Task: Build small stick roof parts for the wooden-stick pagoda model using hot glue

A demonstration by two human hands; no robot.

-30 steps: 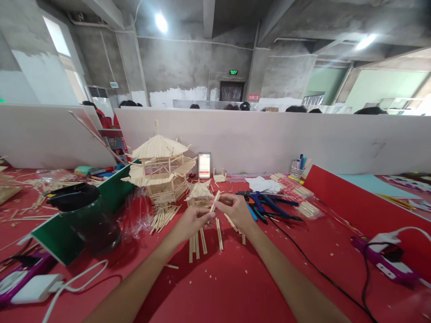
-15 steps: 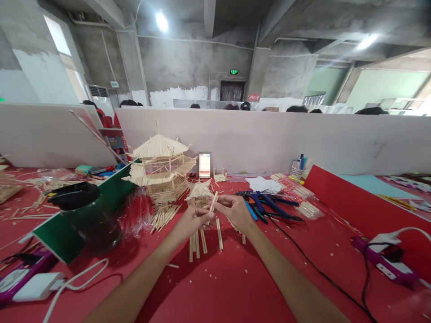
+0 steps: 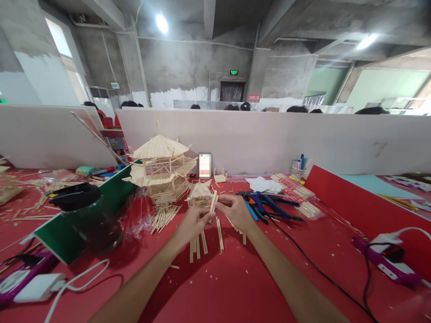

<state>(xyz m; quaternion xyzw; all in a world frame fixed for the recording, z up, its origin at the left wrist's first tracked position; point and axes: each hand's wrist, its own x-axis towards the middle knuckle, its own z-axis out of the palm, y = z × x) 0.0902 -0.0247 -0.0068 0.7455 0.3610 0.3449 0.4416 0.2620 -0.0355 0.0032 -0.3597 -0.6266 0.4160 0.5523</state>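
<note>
Pale wooden sticks [image 3: 213, 200], held side by side and nearly upright, are pinched between my two hands at the middle of the table. My left hand [image 3: 197, 220] grips their lower part with thumb and fingers. On their right side, my right hand [image 3: 233, 210] has its thumb and fingertips closed on them. Just behind stands a small stick model with a sloped roof [image 3: 200, 190]. A larger tiered stick tower [image 3: 161, 166] rises to the left. Several loose sticks [image 3: 220, 234] lie on the red table below my hands.
A dark jug [image 3: 90, 220] stands at the left by a green board [image 3: 63, 242]. Pliers [image 3: 269, 204] with blue handles lie right of my hands, near bagged sticks [image 3: 308, 207]. Purple power strips [image 3: 387, 264] sit at both sides. A phone [image 3: 205, 165] leans against the white partition [image 3: 249, 143].
My left hand has shifted slightly, its fingers now higher around the lower part of the sticks. The sticks stand a little more upright. My right hand has barely moved.
</note>
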